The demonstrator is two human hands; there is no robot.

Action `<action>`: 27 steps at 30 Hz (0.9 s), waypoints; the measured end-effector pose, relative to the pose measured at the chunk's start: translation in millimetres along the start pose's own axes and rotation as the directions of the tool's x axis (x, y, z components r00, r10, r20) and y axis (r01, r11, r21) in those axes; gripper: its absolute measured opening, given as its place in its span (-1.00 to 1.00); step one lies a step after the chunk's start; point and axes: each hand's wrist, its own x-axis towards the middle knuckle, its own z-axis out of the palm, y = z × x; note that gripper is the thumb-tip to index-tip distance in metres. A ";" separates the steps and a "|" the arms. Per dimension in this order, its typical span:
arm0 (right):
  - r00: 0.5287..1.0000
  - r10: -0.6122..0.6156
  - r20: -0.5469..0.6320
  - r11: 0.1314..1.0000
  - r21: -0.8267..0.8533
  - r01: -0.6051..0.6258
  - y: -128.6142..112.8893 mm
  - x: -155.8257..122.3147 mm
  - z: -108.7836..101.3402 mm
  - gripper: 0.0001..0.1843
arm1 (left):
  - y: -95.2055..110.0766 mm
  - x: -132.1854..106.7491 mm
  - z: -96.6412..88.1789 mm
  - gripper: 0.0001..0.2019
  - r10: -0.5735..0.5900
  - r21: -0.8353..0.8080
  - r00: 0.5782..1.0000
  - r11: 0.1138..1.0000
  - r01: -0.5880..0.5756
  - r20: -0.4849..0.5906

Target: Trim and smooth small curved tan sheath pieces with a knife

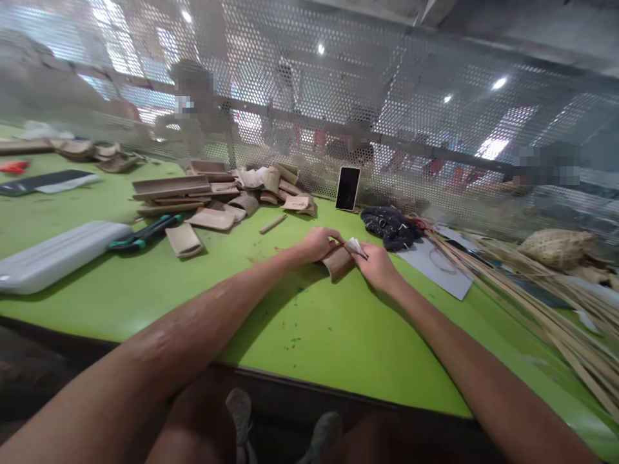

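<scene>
A curved piece of split bamboo (338,263) lies on the green table in front of me, hollow end toward me. My left hand (319,243) is closed on its far left side, fingers bent over the top. At the piece's right side, my right hand (378,265) pinches a small folded whitish sheet (356,246), like paper or sandpaper, against or just above the bamboo. Its exact contact is hidden by the fingers. Just beyond my hands, a short pencil-like stick (273,224) rests on the table.
Cut bamboo pieces (213,219) lie heaped at back left, near a green-and-black handsaw (145,233) and a long white case (62,254). A phone (347,189) leans on the perforated metal screen (300,116). Dark cloth (389,225) and long bamboo strips (522,303) lie right.
</scene>
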 end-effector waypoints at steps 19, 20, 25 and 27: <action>0.963 -0.123 0.238 0.992 0.034 0.118 -27.6 -8.3 -8.8 -0.81 | 1.7 -0.2 -1.2 -0.66 0.008 -0.026 0.999 1.000 -0.007 0.047; 0.964 -0.117 0.239 0.993 0.031 0.112 -25.6 -6.7 -8.5 -0.82 | 1.4 -0.2 -1.1 -0.65 0.003 -0.020 0.999 1.000 -0.002 0.047; 0.993 0.004 0.117 1.000 0.001 -0.005 -14.6 -1.4 -6.4 -0.80 | 2.0 -0.5 -0.7 -0.65 0.000 0.021 0.999 1.000 -0.001 0.039; 0.991 -0.027 0.130 0.998 0.052 0.020 -18.5 -5.8 -4.9 -0.79 | 3.8 -0.8 -1.6 -0.66 -0.013 0.023 0.999 1.000 0.012 0.044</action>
